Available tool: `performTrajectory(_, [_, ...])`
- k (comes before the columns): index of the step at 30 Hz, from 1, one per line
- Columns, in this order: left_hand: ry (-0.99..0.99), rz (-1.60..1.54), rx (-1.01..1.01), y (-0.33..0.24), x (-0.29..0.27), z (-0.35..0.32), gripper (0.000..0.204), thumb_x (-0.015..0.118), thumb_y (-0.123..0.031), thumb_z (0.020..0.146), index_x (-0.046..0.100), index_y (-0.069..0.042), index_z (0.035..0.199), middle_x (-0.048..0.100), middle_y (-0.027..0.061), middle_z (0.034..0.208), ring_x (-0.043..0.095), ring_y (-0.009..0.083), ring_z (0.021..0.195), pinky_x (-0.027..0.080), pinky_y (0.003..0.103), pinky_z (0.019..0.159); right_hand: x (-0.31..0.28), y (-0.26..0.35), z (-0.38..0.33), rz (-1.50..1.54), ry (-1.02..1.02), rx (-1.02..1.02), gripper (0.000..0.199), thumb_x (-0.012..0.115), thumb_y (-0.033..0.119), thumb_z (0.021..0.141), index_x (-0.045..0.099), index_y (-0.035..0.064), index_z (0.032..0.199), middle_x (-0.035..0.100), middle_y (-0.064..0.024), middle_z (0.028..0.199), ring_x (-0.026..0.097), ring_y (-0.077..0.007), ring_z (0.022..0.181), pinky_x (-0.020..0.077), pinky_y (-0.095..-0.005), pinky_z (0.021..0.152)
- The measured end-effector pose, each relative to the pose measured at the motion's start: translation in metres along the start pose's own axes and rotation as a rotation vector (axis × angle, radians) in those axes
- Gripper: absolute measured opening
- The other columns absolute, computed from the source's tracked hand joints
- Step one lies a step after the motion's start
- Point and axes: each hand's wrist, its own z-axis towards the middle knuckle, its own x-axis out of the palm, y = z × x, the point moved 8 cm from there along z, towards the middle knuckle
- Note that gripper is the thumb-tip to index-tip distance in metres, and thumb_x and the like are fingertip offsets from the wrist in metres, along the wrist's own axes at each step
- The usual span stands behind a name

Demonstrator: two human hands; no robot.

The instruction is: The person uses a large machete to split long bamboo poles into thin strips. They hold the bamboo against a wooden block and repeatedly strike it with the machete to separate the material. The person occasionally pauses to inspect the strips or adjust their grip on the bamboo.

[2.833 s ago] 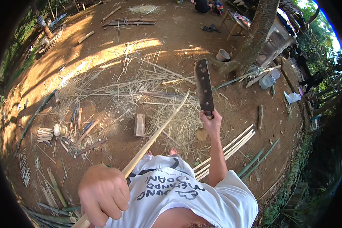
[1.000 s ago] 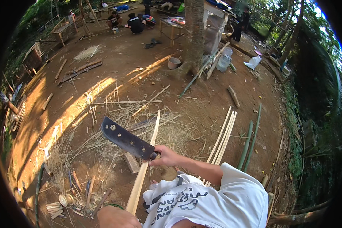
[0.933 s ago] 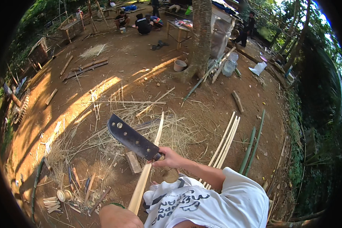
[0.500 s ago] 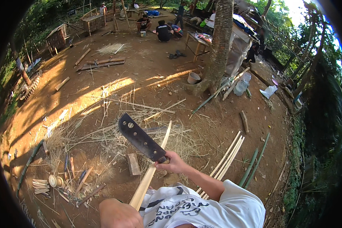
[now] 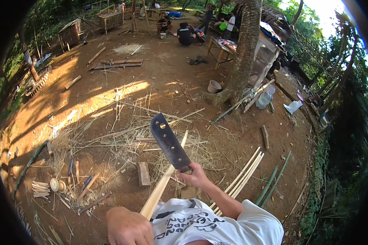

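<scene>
wood block [image 5: 143, 173] left of bamboo strip [image 5: 161, 185], machete [image 5: 169, 143] above.

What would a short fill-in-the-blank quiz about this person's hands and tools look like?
1. The right hand holds a dark chopping knife by its ____.
2. The left hand grips a pale bamboo ____.
3. A small wooden block lies on the ____ beside the strip.
4. The knife's blade is raised ____ the strip, not touching it.

Missing words: handle; strip; ground; above
</scene>
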Motion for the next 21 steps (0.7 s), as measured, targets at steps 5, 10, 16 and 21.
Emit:
performTrajectory(5, [-0.036, -0.02, 0.024, -0.002, 0.001, -0.005, 0.053, 0.049, -0.044, 0.103, 0.045, -0.01, 0.062, 0.039, 0.0044, 0.059, 0.048, 0.0239, 0.049, 0.032, 0.037, 0.042, -0.02, -0.023, 0.016, -0.206, -0.124, -0.064, 0.029, 0.077, 0.006, 0.081, 0.067, 0.0031, 0.108, 0.07, -0.0029, 0.09, 0.065, -0.01, 0.084, 0.0513, -0.0287, 0.079])
performTrajectory(10, [-0.041, -0.02, 0.021, -0.006, 0.004, -0.008, 0.053, 0.05, -0.043, 0.103, 0.045, -0.01, 0.062, 0.039, 0.0042, 0.059, 0.048, 0.0236, 0.048, 0.032, 0.037, 0.043, -0.049, -0.042, 0.031, -0.389, -0.31, 0.001, 0.031, 0.074, 0.01, 0.082, 0.066, 0.002, 0.11, 0.072, -0.0075, 0.085, 0.067, -0.0141, 0.08, 0.0519, -0.0314, 0.073])
performTrajectory(16, [-0.037, 0.004, 0.027, -0.015, 0.003, -0.013, 0.051, 0.049, -0.041, 0.103, 0.048, -0.009, 0.063, 0.038, 0.0035, 0.059, 0.047, 0.0229, 0.048, 0.033, 0.037, 0.043, -0.141, -0.109, 0.044, -0.651, -0.554, 0.013, 0.032, 0.073, 0.013, 0.079, 0.065, 0.0009, 0.108, 0.071, -0.0154, 0.082, 0.07, -0.0295, 0.077, 0.0527, -0.0392, 0.069])
performTrajectory(21, [-0.018, 0.024, 0.018, -0.018, 0.005, -0.024, 0.051, 0.048, -0.04, 0.104, 0.05, -0.008, 0.064, 0.039, 0.0032, 0.06, 0.046, 0.0228, 0.048, 0.033, 0.037, 0.044, -0.196, -0.151, 0.008, -0.789, -0.668, 0.223, 0.033, 0.075, 0.021, 0.078, 0.065, 0.0025, 0.104, 0.07, -0.0206, 0.081, 0.07, -0.0392, 0.079, 0.0534, -0.0467, 0.07])
